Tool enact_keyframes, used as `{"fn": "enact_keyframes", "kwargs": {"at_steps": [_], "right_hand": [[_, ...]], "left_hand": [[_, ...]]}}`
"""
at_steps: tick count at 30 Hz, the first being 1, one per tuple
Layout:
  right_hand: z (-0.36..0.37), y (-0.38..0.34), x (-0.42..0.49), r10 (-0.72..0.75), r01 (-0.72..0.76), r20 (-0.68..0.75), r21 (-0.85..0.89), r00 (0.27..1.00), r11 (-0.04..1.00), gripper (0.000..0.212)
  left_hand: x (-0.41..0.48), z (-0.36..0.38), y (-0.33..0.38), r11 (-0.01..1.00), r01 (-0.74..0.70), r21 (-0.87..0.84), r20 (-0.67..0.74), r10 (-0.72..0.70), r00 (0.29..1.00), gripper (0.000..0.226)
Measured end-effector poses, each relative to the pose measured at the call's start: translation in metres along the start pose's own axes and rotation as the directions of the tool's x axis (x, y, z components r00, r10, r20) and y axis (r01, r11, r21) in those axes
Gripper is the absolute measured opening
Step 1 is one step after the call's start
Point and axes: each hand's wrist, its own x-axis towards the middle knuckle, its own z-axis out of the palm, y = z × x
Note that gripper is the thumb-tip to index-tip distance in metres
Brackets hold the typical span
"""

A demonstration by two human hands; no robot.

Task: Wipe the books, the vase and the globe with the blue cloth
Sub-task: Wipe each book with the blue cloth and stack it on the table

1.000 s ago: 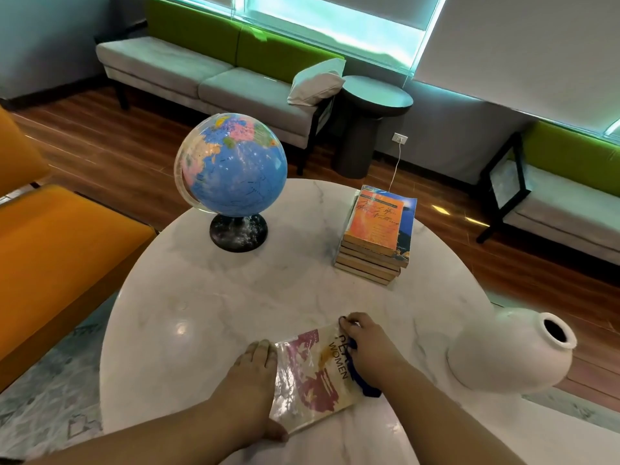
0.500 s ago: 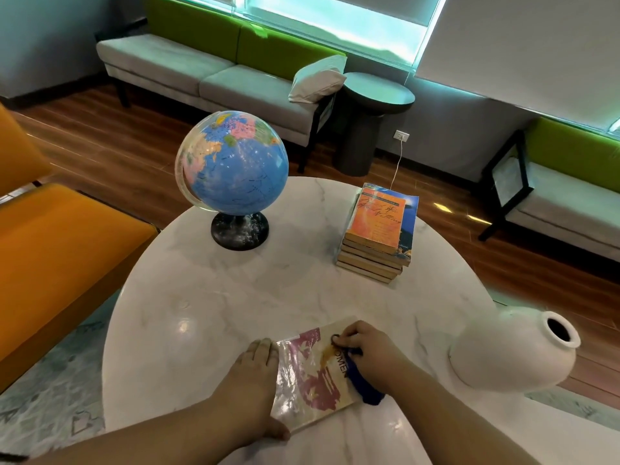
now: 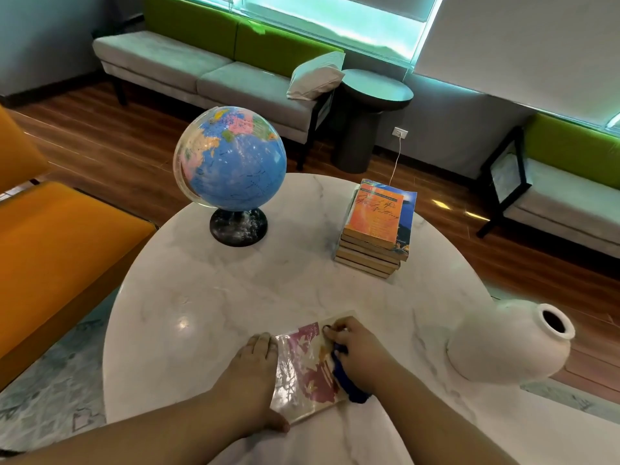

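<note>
Head view: book (image 3: 307,367) lies lengthwise away, tilted right; left hand (image 3: 251,374) presses it flat, right hand (image 3: 360,352) grips blue cloth (image 3: 349,385).

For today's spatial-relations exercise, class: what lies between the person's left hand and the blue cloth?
The pink-and-white book lies there: its glossy cover fills the gap between the left hand and the blue cloth, shown in the head view.

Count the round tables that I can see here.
2. The white marble table is nearest, bearing the globe; the dark side table stands behind it, beside the grey sofa. More may lie outside view.
</note>
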Motion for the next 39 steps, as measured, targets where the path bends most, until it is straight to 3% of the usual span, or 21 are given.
{"fn": "enact_keyframes", "kwargs": {"at_steps": [3, 6, 9, 12, 17, 22, 26, 32, 36, 39], "right_hand": [[0.006, 0.004, -0.005, -0.028, 0.028, 0.054, -0.002, 0.998, 1.000, 0.014], [-0.005, 0.006, -0.006, 0.104, -0.106, 0.057, 0.041, 0.993, 0.993, 0.011], [-0.003, -0.007, -0.011, 0.013, -0.014, 0.035, 0.032, 0.999, 0.999, 0.013], [0.000, -0.014, -0.020, -0.076, 0.067, 0.134, 0.065, 0.988, 0.996, 0.030], [-0.007, -0.011, -0.013, 0.130, -0.137, 0.085, 0.088, 0.988, 0.987, 0.036], [0.008, -0.024, -0.025, -0.054, 0.046, 0.140, 0.059, 0.989, 0.997, 0.032], [0.001, -0.019, -0.024, 0.069, -0.072, 0.063, 0.049, 0.996, 0.996, 0.038], [0.012, -0.034, -0.033, -0.117, 0.109, 0.110, 0.075, 0.987, 0.991, 0.032], [0.003, -0.025, -0.032, 0.024, -0.032, 0.067, 0.119, 0.997, 0.992, 0.029], [0.006, -0.036, -0.034, -0.032, 0.028, 0.042, 0.083, 0.999, 0.996, 0.034]], "left_hand": [[-0.001, 0.000, 0.001, 1.000, -0.001, -0.001, -0.003, 0.001, 1.000, 0.133], [-0.002, 0.000, 0.001, 1.000, -0.003, -0.008, -0.011, 0.003, 1.000, 0.133], [-0.001, 0.000, 0.001, 1.000, -0.007, -0.004, -0.024, 0.007, 1.000, 0.133], [-0.002, 0.001, 0.001, 1.000, -0.007, -0.006, -0.024, 0.007, 1.000, 0.133], [-0.002, 0.002, 0.000, 1.000, -0.008, -0.021, -0.032, 0.007, 0.999, 0.133], [-0.001, 0.002, 0.001, 1.000, -0.008, -0.004, -0.028, 0.008, 1.000, 0.134], [-0.001, 0.002, -0.001, 1.000, -0.012, 0.004, -0.014, 0.012, 1.000, 0.134], [-0.001, 0.003, 0.001, 1.000, -0.009, 0.013, -0.029, 0.009, 1.000, 0.133], [-0.001, 0.002, 0.000, 1.000, -0.007, 0.008, -0.026, 0.007, 1.000, 0.134], [-0.001, 0.001, 0.001, 1.000, -0.005, 0.021, -0.024, 0.005, 1.000, 0.134]]}}
